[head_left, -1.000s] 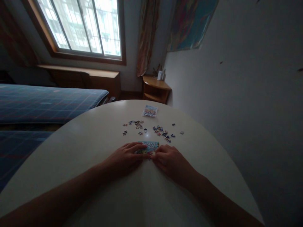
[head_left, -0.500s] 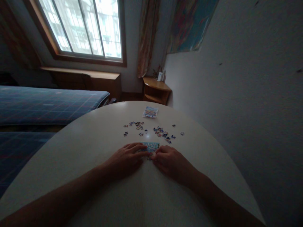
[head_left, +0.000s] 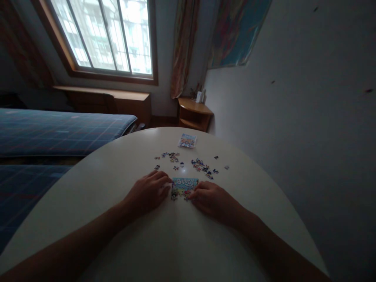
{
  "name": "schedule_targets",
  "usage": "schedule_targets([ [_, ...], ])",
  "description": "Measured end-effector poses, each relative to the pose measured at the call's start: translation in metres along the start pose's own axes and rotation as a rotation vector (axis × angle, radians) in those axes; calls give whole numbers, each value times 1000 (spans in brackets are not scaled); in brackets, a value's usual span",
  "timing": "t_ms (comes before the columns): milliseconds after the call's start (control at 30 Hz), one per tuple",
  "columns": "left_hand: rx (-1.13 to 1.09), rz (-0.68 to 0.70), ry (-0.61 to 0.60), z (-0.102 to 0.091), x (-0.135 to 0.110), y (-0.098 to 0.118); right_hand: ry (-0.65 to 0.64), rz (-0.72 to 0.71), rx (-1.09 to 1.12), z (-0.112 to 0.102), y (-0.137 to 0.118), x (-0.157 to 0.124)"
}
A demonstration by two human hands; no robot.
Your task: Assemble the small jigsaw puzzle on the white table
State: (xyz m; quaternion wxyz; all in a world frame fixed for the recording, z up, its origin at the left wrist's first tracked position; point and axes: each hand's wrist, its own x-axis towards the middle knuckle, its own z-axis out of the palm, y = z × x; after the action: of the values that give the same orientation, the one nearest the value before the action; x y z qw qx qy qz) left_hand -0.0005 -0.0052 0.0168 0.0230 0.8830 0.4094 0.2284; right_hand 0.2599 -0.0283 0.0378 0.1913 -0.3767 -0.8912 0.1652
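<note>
At lower centre, the part-built puzzle (head_left: 185, 183) is touched by the left hand (head_left: 147, 192), its grip apart. The grip of the right hand (head_left: 212, 199) cannot be told.

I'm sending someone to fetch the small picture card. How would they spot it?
On the round white table, look past the scattered loose puzzle pieces to the far edge. The card lies alone there, a whole printed rectangle, not jigsaw-shaped.
</note>
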Motion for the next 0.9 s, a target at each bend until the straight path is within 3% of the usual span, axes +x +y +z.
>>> schedule_targets([
  [133, 146, -232, -16, -16, -6, -17, 71, 115, -16, -3, 6, 1],
  [267, 249, -354, -139, -28, -15, -23, 191, 283, -21, -3, 17, 2],
  [567, 373, -434, -339, -32, -9, -5, 195, 317, -80, 7, 30, 2],
  [900, 377, -436, -366, -33, -8, -2, 133, 293, -131, 5, 31, 3],
])
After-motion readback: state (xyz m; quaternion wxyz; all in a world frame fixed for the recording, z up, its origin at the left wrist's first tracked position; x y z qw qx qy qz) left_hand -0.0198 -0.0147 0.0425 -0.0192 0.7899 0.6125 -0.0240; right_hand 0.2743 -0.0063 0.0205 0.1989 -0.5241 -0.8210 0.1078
